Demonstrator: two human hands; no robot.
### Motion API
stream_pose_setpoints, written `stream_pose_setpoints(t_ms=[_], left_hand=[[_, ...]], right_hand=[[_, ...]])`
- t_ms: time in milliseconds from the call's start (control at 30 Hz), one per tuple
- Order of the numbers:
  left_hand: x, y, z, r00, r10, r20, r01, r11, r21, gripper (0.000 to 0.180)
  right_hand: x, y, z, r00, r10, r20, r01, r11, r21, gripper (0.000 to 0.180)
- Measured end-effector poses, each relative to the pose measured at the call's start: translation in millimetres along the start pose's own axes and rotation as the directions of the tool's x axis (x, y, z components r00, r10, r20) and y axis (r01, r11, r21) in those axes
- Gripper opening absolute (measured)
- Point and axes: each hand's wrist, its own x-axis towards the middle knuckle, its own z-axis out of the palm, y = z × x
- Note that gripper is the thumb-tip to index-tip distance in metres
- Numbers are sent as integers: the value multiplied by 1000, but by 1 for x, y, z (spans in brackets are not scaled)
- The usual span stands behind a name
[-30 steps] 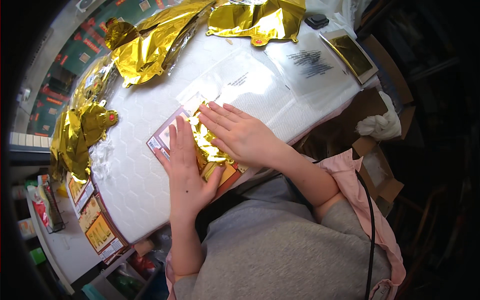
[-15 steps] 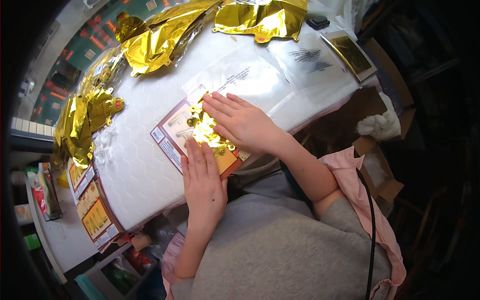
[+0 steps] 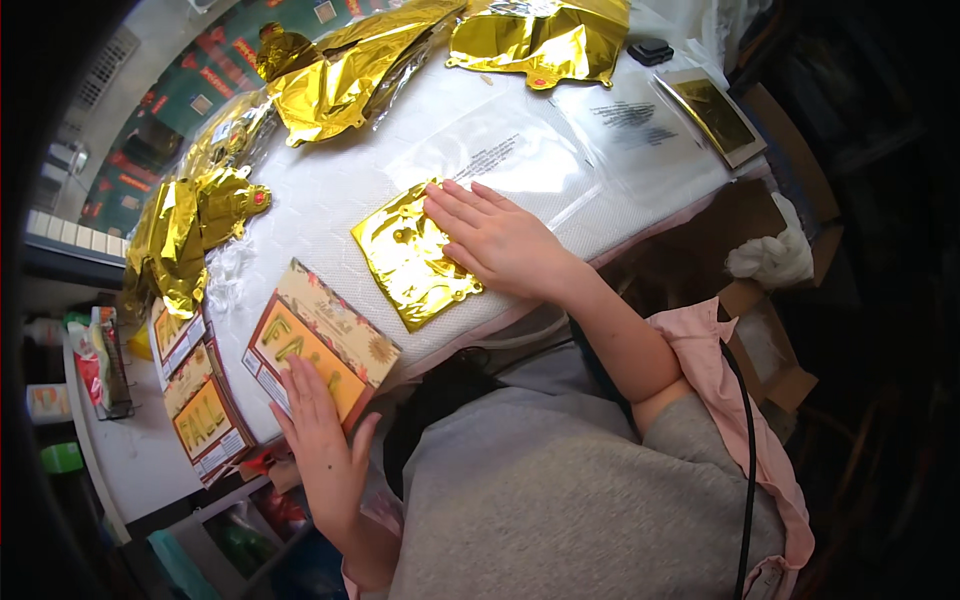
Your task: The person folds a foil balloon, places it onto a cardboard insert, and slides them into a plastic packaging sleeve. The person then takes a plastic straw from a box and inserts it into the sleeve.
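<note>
Both grips are spread: the left hand (image 3: 325, 450) rests its fingers on a printed card (image 3: 325, 340) at the desk's (image 3: 320, 205) near edge; the right hand (image 3: 505, 245) lies flat on folded gold foil (image 3: 410, 255), just right of the card.

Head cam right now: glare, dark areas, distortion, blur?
Head view: harsh glare on the gold foil and a bright patch on the clear bag; head view: corners go black, right side mostly too dark to read; head view: shelf edge looks bowed, likely fisheye; head view: left hand and right hand show no strong blur.
</note>
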Motion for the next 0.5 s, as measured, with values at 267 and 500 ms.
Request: stream_pose_setpoints(t_ms=[267, 500], left_hand=[[52, 67, -6, 919, 327, -221, -363, 920, -147, 121], [116, 104, 44, 882, 403, -243, -445, 883, -152, 106]], right_hand=[[-1, -17, 0, 998, 45, -54, -56, 972, -230, 56], [1, -15, -4, 997, 41, -63, -48, 992, -121, 52]])
